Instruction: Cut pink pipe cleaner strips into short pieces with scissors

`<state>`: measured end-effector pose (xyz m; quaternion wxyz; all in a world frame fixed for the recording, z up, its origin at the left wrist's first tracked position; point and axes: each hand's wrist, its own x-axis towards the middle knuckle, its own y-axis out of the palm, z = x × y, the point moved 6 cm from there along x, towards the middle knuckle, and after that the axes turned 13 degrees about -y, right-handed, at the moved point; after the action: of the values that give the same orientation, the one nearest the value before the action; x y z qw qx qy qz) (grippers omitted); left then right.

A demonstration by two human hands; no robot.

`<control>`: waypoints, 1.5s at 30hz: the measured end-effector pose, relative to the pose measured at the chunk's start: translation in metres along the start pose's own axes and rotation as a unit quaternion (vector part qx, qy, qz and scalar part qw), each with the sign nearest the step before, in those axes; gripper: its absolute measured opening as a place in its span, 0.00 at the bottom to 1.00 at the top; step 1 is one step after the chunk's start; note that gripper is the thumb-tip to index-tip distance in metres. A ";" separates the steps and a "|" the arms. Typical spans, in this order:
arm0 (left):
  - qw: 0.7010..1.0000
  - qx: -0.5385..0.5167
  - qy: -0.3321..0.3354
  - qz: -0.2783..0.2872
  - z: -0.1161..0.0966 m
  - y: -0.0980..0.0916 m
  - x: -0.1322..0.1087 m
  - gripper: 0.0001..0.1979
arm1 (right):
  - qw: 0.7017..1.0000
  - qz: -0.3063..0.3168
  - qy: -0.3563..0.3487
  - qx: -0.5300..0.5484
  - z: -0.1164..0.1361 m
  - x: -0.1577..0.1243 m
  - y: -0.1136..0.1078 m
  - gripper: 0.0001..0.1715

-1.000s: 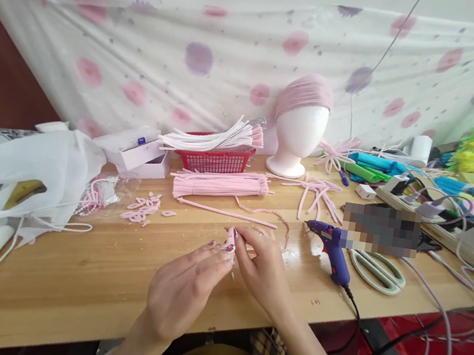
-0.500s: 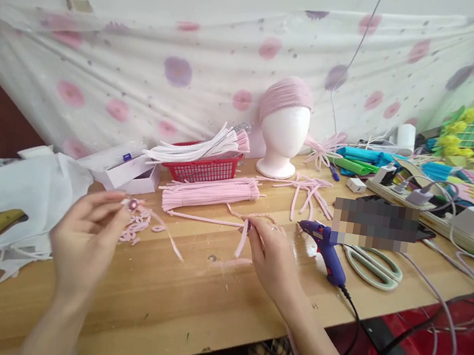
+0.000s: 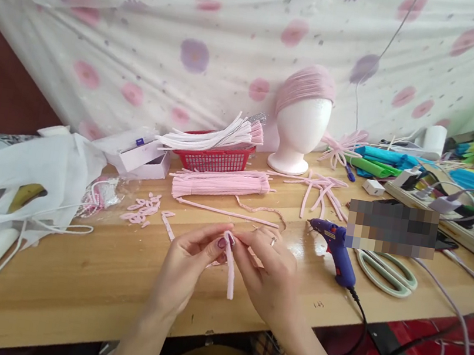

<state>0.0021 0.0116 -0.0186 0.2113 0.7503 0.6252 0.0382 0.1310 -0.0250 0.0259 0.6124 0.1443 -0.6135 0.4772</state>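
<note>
Both my hands meet over the middle of the table, fingertips together. A short pink pipe cleaner [image 3: 230, 274] hangs down between them, bent over at the top. My left hand [image 3: 186, 262] is closed, its thumb and fingers pinching at the bent top. My right hand [image 3: 270, 271] is closed too, gripping the same piece from the other side; a ring is on one finger. Anything smaller between the fingertips is hidden. Small pink loops [image 3: 143, 209] lie in a pile left of my hands, with a pale pink strip [image 3: 167, 225] beside them.
A pink pipe cleaner bundle [image 3: 222, 183] lies before a red basket [image 3: 215, 159]. Behind stands a foam head [image 3: 300, 130] with a pink wrapped cap. To the right are a purple glue gun [image 3: 335, 254], scissors [image 3: 387, 275] and a power strip [image 3: 432, 212]; plastic bags [image 3: 37, 171] lie left.
My left hand has come right from beside the loop pile and joined my right hand at the pipe cleaner. My right hand is slightly lower, and the view has shifted a little left.
</note>
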 end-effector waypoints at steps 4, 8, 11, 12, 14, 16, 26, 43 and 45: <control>0.998 -0.041 -0.030 0.038 0.000 -0.001 0.000 0.12 | 0.998 -0.003 0.056 0.035 -0.002 -0.002 0.003 0.09; 0.997 -0.049 -0.024 0.047 -0.001 -0.001 0.002 0.09 | 0.996 0.016 0.065 0.059 -0.002 -0.002 0.005 0.08; 0.998 -0.045 0.019 0.046 -0.004 -0.001 0.003 0.07 | 0.995 0.028 0.044 0.082 0.001 -0.001 0.002 0.08; 0.997 -0.041 0.033 0.050 -0.004 0.000 0.002 0.06 | 0.995 0.031 0.042 0.090 0.002 -0.001 0.001 0.09; 0.997 -0.034 0.052 0.056 -0.005 0.001 0.002 0.05 | 0.993 0.040 0.045 0.103 0.002 -0.001 0.000 0.09; 0.996 -0.038 0.064 0.051 -0.005 0.001 0.001 0.04 | 0.990 0.051 0.055 0.118 0.001 -0.003 0.000 0.09; 0.987 -0.037 0.147 -0.058 -0.009 -0.010 -0.006 0.04 | 0.945 0.127 0.177 0.243 0.005 -0.012 0.014 0.12; 0.988 -0.122 0.091 -0.036 -0.007 -0.014 -0.011 0.05 | 0.808 0.121 0.315 0.482 -0.003 -0.029 0.032 0.19; 0.987 -0.123 0.086 -0.051 -0.008 -0.015 -0.012 0.06 | 0.825 0.123 0.303 0.462 -0.004 -0.029 0.032 0.19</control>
<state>-0.0172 0.0043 -0.0142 0.2491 0.6801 0.6687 0.1684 0.1153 -0.0177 -0.0136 0.5656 0.1817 -0.1179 0.7957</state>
